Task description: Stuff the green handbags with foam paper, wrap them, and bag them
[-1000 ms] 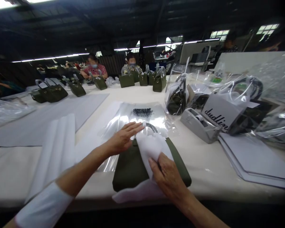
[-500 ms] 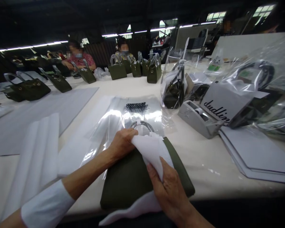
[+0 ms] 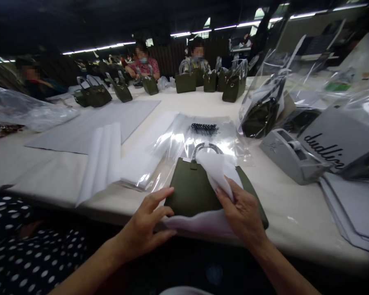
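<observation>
A dark green handbag (image 3: 190,190) lies at the table's front edge, its looped handle (image 3: 213,146) pointing away from me. White soft wrapping sheet (image 3: 215,169) covers part of its top, and more of the same white material shows along its near edge. My right hand (image 3: 242,209) pinches the sheet over the bag's right half. With fingers spread, my left hand (image 3: 149,223) is at the bag's near left corner; whether the fingertips touch it I cannot tell. Beyond the handle, a clear plastic bag (image 3: 178,133) with black printing lies flat.
A grey tape dispenser (image 3: 290,157) stands to the right, beside plastic-wrapped bags and stacked white boards (image 3: 353,205). Folded white sheets (image 3: 101,157) lie left. Several green handbags (image 3: 186,82) line the far side, where people sit. Someone in polka-dot clothing (image 3: 33,254) is close by on the left.
My left hand has let go of the white sheet near the handle and moved down to the bag's near left corner, opening. My right hand still holds the sheet. The view has swung left.
</observation>
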Demonstrator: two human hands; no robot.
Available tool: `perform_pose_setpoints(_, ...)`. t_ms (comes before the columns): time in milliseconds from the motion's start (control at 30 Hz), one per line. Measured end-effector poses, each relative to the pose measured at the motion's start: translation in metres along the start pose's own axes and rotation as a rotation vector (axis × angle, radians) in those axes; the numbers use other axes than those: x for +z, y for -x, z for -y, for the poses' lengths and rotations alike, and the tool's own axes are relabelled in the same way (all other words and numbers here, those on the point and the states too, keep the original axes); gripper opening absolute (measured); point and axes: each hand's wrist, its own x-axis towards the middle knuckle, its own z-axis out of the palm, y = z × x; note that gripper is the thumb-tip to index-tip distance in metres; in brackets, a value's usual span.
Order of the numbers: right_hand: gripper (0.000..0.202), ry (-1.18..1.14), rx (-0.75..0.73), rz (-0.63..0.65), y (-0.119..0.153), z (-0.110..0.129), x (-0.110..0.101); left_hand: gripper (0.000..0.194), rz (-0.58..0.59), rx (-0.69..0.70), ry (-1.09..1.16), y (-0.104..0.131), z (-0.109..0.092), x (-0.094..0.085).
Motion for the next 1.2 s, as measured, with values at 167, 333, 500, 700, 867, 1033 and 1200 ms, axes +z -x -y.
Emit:
perform_pose_setpoints(167, 0.051, 0.234, -0.019, 0.112, -0.027, 0.02, -0.006, 0.008, -0.122, 0.212, -0.097, 0.007, 0.0, 0.023)
perform_pose_setpoints(333, 0.038, 0.175, -0.002, 0.197, -0.059, 0.029, 0.003, 0.008, -0.206, 0.236, -0.091, -0.02, -0.001, 0.028)
perform_pose_setpoints(500, 0.044, 0.101, -0.382, 0.355, -0.043, 0.024, 0.015, 0.009, -0.218, 0.007, 0.034, -0.035, -0.012, 0.042)
perform_pose_setpoints(700, 0.051, 0.159, -0.541, 0.36, -0.02, 0.022, 0.009, 0.013, -0.308, -0.25, 0.203, -0.033, -0.016, 0.051)
perform_pose_setpoints(867, 0.047, 0.279, -0.631, 0.327, -0.003, 0.021, 0.012, 0.016, -0.308, -0.382, 0.321, -0.031, -0.017, 0.058)
perform_pose_setpoints(1033, 0.044, 0.394, -0.8, 0.243, 0.013, 0.012, 0.025, 0.012, -0.337, -0.403, 0.386, -0.034, -0.018, 0.061)
perform_pose_setpoints(1200, 0.043, 0.478, -0.852, 0.245, 0.022, -0.002, 0.029, 0.014, -0.366, -0.409, 0.401, -0.035, -0.015, 0.065)
